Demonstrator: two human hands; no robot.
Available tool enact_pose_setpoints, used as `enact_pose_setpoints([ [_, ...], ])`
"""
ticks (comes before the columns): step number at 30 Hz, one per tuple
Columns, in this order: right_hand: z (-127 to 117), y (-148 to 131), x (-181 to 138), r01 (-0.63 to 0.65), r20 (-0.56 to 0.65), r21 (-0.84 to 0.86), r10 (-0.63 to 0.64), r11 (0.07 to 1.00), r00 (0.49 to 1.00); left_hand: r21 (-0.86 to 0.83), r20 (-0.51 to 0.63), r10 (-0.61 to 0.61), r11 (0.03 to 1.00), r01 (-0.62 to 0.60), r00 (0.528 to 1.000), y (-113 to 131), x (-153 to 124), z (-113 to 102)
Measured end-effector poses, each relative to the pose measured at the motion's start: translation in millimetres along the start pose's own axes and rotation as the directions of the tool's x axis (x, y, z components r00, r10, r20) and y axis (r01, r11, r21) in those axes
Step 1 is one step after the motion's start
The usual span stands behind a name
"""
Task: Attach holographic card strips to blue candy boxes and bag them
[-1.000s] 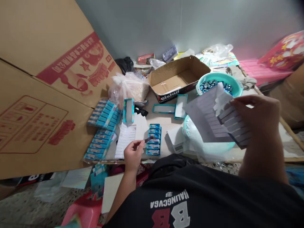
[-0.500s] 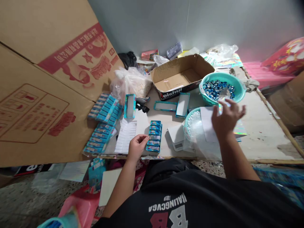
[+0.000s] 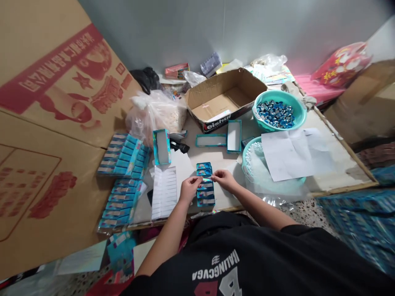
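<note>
A short row of small blue packs (image 3: 205, 186) lies on the table edge in front of me. My left hand (image 3: 189, 189) and my right hand (image 3: 224, 179) meet over it, both pinched on a thin shiny strip (image 3: 206, 179) stretched between their fingertips across one pack. A white sheet of peel-off labels (image 3: 164, 190) lies just left of the row. The white paper sheet (image 3: 293, 153) rests on top of a teal basin of white pieces (image 3: 250, 157) to the right.
Stacks of blue packs (image 3: 125, 153) sit at the left by large cardboard sheets (image 3: 46, 123). Behind stand an open carton (image 3: 222, 96), a teal bowl of blue caps (image 3: 279, 111), open small boxes (image 3: 233, 135) and a plastic bag (image 3: 156, 111).
My right hand put the white sheet down on the teal basin and came over to the blue packs. Both hands now pinch a strip there. The camera view shifted right.
</note>
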State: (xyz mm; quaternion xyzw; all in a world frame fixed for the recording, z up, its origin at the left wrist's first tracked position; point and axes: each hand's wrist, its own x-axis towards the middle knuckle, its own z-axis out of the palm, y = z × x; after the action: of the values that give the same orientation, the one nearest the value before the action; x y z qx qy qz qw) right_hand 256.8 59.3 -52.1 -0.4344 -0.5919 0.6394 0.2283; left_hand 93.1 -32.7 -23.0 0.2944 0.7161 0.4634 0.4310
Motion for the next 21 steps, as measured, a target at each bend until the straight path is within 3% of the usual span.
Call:
enact_pose_setpoints([
  [4,7.1,13.8,6.9,-0.033,-0.086,-0.019,0.031,0.999,0.996,0.161,-0.046,0.020,0.987,-0.012,0.999,-13.1,16.0,2.0],
  [10,16.8,31.6,9.7,-0.106,-0.164,0.033,0.111,0.994,0.980,0.384,-0.109,0.143,0.919,-0.091,0.984,-23.0,25.2,8.4],
  [15,12.2,37.9,16.2,-0.162,-0.107,0.122,0.175,0.979,0.979,0.438,-0.135,0.156,0.895,-0.082,0.978,-31.1,29.9,12.0],
  [21,18.7,42.4,9.2,-0.273,-0.093,0.228,0.300,0.935,0.949,0.413,-0.197,0.067,0.911,0.021,0.978,-40.2,34.9,5.1],
])
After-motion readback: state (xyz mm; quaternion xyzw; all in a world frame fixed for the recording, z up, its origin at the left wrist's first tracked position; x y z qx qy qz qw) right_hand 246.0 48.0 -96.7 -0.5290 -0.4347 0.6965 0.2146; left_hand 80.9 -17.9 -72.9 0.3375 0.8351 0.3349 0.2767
